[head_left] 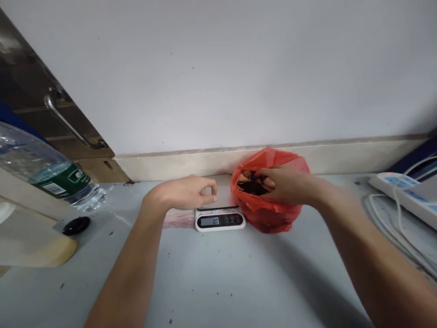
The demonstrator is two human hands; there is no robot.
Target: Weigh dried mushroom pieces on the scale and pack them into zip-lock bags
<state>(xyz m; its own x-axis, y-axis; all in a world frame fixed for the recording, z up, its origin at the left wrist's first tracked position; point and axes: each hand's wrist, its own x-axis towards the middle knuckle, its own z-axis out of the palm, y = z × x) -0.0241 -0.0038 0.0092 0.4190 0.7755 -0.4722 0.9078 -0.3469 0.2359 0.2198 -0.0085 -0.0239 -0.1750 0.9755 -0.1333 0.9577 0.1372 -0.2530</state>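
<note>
Left hand [191,193], thumb and forefinger apart, above a white rectangular digital scale [225,197] (reading 0.0); right hand [282,183], grip indeterminable, inside a red plastic bag [273,217] at the scale's three o'clock.

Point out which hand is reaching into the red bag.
The right hand reaches into the red bag; the left hand is outside it, by the scale.

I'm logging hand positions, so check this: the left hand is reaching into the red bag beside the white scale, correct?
No, wrong hand: the head view shows the right hand reaching into the red bag beside the white scale.
</note>
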